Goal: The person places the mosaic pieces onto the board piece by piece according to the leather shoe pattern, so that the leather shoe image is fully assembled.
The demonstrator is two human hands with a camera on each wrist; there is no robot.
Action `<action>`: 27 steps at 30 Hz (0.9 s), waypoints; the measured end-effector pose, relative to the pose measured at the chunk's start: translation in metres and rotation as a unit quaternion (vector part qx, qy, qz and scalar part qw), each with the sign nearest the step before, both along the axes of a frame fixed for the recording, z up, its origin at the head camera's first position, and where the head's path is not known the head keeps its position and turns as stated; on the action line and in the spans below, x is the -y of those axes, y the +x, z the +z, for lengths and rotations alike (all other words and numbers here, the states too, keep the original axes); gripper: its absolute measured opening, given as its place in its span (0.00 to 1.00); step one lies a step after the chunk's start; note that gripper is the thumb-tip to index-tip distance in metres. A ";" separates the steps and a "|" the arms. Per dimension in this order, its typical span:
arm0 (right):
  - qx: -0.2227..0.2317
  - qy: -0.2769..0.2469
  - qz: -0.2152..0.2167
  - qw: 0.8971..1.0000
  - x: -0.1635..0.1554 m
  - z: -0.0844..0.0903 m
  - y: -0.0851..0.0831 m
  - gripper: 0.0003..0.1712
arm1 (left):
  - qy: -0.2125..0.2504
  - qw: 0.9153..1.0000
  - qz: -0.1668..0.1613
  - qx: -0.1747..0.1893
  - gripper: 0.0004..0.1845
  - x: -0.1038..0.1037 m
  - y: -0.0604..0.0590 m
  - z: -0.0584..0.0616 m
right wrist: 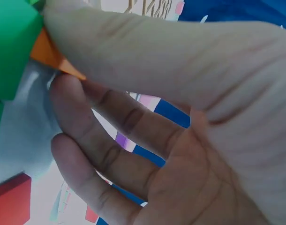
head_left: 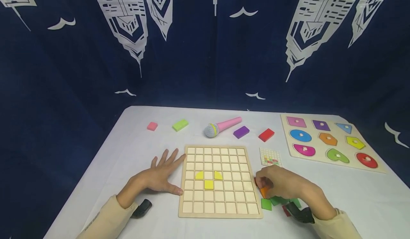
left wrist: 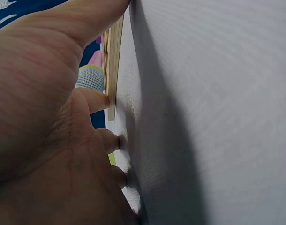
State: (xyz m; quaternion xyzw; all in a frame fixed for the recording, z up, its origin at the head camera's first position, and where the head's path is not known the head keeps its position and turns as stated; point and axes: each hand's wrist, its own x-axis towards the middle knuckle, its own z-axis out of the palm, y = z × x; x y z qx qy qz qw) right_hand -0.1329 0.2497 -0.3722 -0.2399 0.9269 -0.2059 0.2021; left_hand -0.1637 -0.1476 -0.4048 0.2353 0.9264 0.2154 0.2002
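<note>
A wooden grid board (head_left: 221,213) lies flat on the white table, with a yellow square tile (head_left: 209,184) and two yellow quarter-round tiles, the left one (head_left: 199,175) and the right one (head_left: 218,175), in its cells. My left hand (head_left: 161,175) is spread beside the board, thumb and forefinger touching its left edge. At the board's right side, my right hand (head_left: 282,182) pinches an orange tile (right wrist: 48,50) between thumb and fingertips. Several green tiles (head_left: 266,204) lie under and around this hand, and a red piece (right wrist: 11,199) is close by.
A small pattern card (head_left: 270,157) lies beyond the right hand. Farther back are a pink toy microphone (head_left: 224,126) and pink (head_left: 152,126), light green (head_left: 180,125), purple (head_left: 241,132) and red (head_left: 266,135) blocks. A shape puzzle board (head_left: 336,168) occupies the back right.
</note>
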 end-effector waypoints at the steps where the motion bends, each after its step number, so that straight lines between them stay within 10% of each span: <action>1: -0.001 0.003 0.002 1.000 0.000 0.001 0.000 0.18 | 0.000 1.000 0.001 0.000 0.65 0.000 0.000 0.000; 27: -0.137 -0.047 0.084 0.986 0.085 0.015 -0.013 0.10 | -0.004 1.000 0.002 0.001 0.65 0.002 0.002 0.003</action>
